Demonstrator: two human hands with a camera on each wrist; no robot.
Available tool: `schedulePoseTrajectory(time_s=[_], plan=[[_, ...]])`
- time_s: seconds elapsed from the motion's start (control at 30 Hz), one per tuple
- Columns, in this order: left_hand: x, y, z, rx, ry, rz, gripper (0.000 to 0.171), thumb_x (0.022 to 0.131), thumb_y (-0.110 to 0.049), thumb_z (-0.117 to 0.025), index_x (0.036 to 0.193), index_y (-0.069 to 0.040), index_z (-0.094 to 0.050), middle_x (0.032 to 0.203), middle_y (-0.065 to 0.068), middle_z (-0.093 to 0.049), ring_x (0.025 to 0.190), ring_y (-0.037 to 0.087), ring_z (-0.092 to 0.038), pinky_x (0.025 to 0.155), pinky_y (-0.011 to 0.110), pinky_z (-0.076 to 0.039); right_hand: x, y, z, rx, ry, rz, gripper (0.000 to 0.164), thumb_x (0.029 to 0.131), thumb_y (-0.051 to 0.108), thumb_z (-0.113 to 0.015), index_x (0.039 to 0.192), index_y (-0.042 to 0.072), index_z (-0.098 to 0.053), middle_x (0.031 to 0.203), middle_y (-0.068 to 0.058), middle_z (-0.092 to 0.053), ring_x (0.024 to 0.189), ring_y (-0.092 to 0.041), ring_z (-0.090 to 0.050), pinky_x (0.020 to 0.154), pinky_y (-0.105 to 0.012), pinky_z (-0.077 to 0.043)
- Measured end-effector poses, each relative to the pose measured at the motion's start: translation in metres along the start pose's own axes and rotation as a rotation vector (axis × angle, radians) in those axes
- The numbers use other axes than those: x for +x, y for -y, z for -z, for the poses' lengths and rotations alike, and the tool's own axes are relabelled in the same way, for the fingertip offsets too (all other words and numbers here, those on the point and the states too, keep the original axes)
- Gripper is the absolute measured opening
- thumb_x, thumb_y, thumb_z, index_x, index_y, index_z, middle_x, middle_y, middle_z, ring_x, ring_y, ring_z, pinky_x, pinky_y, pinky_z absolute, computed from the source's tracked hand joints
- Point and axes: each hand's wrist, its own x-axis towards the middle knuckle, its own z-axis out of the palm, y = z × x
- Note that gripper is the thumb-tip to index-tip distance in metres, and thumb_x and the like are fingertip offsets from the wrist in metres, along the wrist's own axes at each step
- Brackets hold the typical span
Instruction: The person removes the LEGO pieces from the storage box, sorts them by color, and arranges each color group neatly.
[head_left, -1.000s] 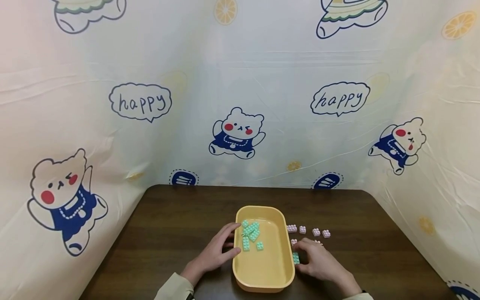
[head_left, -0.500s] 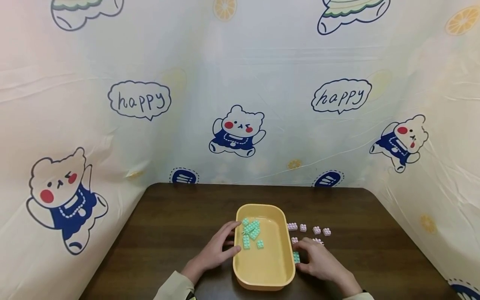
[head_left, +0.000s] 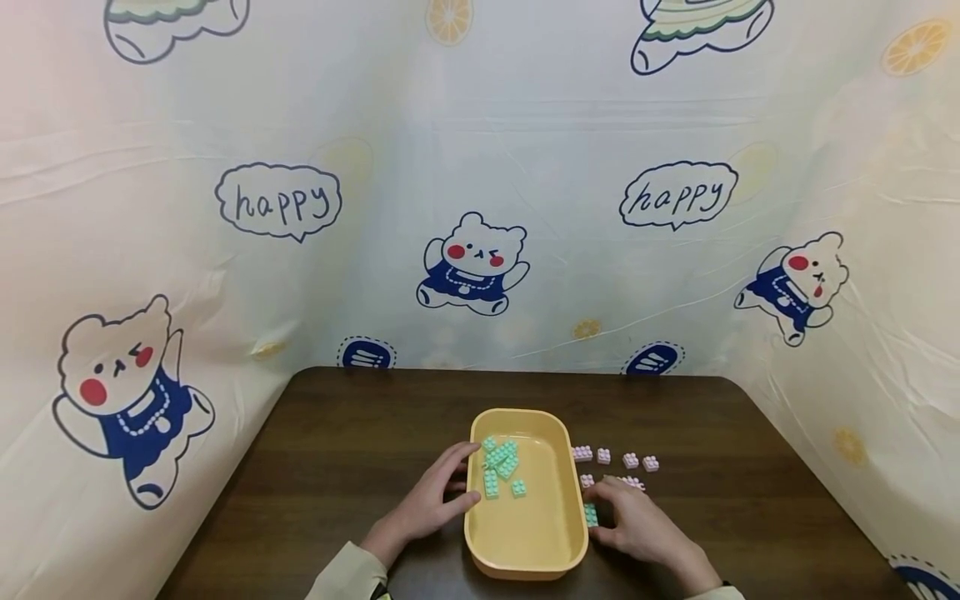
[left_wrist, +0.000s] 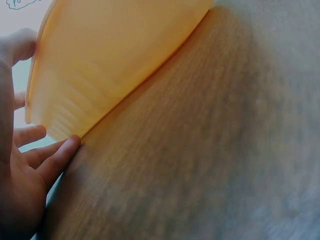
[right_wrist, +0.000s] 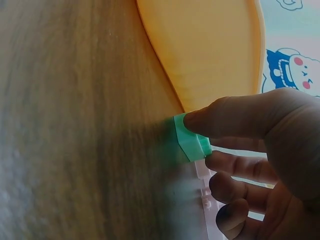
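Note:
On the table stands a yellow plastic tub [head_left: 527,546] with rounded corners. Inside it, toward its far left, lie several mint-green toy building bricks [head_left: 501,458]. My left hand [head_left: 427,497] rests against the tub's left side, fingers spread and fairly straight, the thumb at the rim. Just outside the tub's right wall, my right hand [head_left: 637,521] pinches one green brick [right_wrist: 189,137] between thumb and forefinger, low over the tabletop. Its other fingers are bent and touch no green brick. In the head view the hand hides part of this brick.
Several pink building bricks [head_left: 631,460] lie on the dark wooden table [head_left: 360,425] to the right of the tub, some partly behind my right hand. A printed cloth [head_left: 480,133] with bears hangs behind and at both sides of the table.

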Motion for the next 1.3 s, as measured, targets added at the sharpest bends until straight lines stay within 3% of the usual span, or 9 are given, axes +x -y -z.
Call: schedulePoseTrajectory(time_s=[0.13,0.3,0.43,0.63,0.93,1.13,1.3], plan=[[-0.001,0.000,0.000,-0.001,0.000,0.001,0.064,0.094,-0.023,-0.063,0.150,-0.014,-0.033,0.152,0.004,-0.032,0.122,0.024,-0.054,0.091,0.027,-0.053,0.000,0.000,0.000,-0.006,0.005,0.002,0.036,0.070,0.025,-0.085,0.102,0.023,-0.067,0.097,0.013,-0.062,0.092,-0.009,-0.059,0.080,-0.033,-0.052],[-0.001,0.000,0.001,-0.004,0.003,-0.002,0.064,0.095,-0.023,-0.063,0.150,-0.013,-0.033,0.152,0.004,-0.033,0.122,0.024,-0.054,0.090,0.026,-0.053,0.001,-0.002,0.011,0.119,0.037,-0.031,0.038,0.074,0.022,-0.084,0.108,0.016,-0.068,0.102,0.003,-0.063,0.075,-0.005,-0.057,0.064,-0.023,-0.050],[0.000,-0.001,0.001,-0.004,-0.002,0.001,0.064,0.094,-0.023,-0.063,0.150,-0.014,-0.033,0.152,0.005,-0.033,0.121,0.025,-0.054,0.090,0.026,-0.054,0.009,-0.003,0.023,0.192,-0.024,-0.031,0.031,0.076,0.012,-0.081,0.105,0.011,-0.068,0.097,-0.003,-0.065,0.062,-0.001,-0.050,0.053,-0.018,-0.045],[0.000,-0.003,0.002,0.005,0.001,0.025,0.065,0.094,-0.026,-0.064,0.150,-0.015,-0.033,0.152,0.002,-0.032,0.122,0.022,-0.054,0.091,0.026,-0.053,0.033,0.006,0.032,0.222,-0.111,-0.026,0.023,0.081,0.013,-0.079,0.102,0.016,-0.070,0.090,0.003,-0.065,0.065,-0.003,-0.051,0.055,-0.019,-0.046],[0.001,-0.004,0.001,0.010,-0.008,-0.001,0.065,0.093,-0.023,-0.065,0.150,-0.016,-0.034,0.151,0.001,-0.033,0.122,0.022,-0.054,0.091,0.028,-0.053,0.073,0.033,0.021,0.276,-0.027,0.031,0.019,0.085,0.016,-0.076,0.101,0.022,-0.067,0.092,-0.003,-0.067,0.066,-0.008,-0.054,0.055,-0.020,-0.048],[0.000,-0.001,0.001,0.005,-0.012,-0.024,0.065,0.093,-0.020,-0.065,0.150,-0.012,-0.034,0.151,0.004,-0.034,0.122,0.025,-0.054,0.091,0.028,-0.054,0.095,0.044,0.006,0.269,0.073,0.072,0.018,0.085,0.018,-0.074,0.102,0.011,-0.070,0.093,-0.004,-0.068,0.068,-0.015,-0.057,0.057,-0.019,-0.048],[0.000,-0.001,0.001,-0.005,-0.006,-0.015,0.065,0.093,-0.020,-0.065,0.150,-0.012,-0.033,0.151,0.003,-0.033,0.123,0.025,-0.054,0.091,0.027,-0.054,0.108,0.047,-0.006,0.184,0.162,0.101,0.019,0.083,0.017,-0.074,0.100,0.009,-0.072,0.089,-0.002,-0.069,0.073,-0.015,-0.059,0.063,-0.019,-0.048]])
